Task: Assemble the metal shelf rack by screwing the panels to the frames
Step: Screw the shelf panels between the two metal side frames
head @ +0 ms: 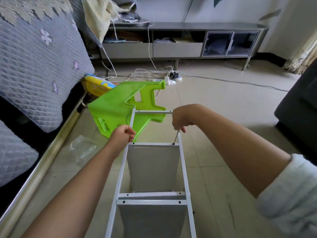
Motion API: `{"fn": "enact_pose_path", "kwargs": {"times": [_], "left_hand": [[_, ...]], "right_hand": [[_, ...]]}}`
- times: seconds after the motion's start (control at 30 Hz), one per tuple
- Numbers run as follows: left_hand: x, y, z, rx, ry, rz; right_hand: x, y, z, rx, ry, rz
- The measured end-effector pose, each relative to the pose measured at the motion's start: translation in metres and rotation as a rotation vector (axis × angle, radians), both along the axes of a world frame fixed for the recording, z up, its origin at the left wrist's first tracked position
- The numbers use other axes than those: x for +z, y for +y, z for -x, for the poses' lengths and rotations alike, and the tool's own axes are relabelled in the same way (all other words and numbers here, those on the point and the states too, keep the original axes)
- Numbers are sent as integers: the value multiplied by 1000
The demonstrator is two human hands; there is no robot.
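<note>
A white metal frame [184, 162] lies flat in front of me with grey shelf panels [152, 167] hanging below it. My left hand [122, 133] grips the frame's left rail just above the upper panel's edge. My right hand [180, 120] is closed around a thin screwdriver [176, 138] whose tip sits in the screw hole at the panel's top right corner [173, 143]. A second panel [151, 219] sits nearer me under two cross bars [151, 197] with open screw holes.
A green plastic stool [116, 109] lies tipped over under the frame's far end. A clear plastic bag [82, 148] lies on the tiled floor at left. A sofa edge [42, 162] runs along the left. A thin metal rod [231, 213] lies at right. Cables and a power strip [171, 78] lie ahead.
</note>
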State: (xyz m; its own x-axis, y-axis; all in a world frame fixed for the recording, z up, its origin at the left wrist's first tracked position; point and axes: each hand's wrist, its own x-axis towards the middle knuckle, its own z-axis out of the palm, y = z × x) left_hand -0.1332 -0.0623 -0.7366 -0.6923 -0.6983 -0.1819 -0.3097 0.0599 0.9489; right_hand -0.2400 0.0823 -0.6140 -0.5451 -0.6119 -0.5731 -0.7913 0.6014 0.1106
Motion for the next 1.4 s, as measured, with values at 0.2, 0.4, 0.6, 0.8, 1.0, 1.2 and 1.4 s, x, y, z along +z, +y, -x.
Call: {"fn": "enact_pose_path", "kwargs": {"times": [0.2, 0.4, 0.6, 0.8, 1.0, 1.2, 1.4], "left_hand": [[-15, 4, -1, 43, 72, 110], [-26, 2, -6, 134, 124, 188], [-22, 4, -1, 109, 137, 340], [-33, 4, -9, 98, 62, 464], [-35, 1, -5, -199, -97, 1093], [-20, 2, -1, -494, -324, 1366], [-3, -5, 3, -95, -195, 665]], "right_hand": [[-10, -5, 3, 10, 45, -53], [-10, -5, 4, 26, 53, -45], [-9, -8, 1, 73, 95, -96], [-7, -6, 0, 117, 96, -138], [-13, -2, 1, 110, 115, -86], [-17, 2, 3, 116, 121, -45], [-14, 5, 0, 131, 103, -45]]}}
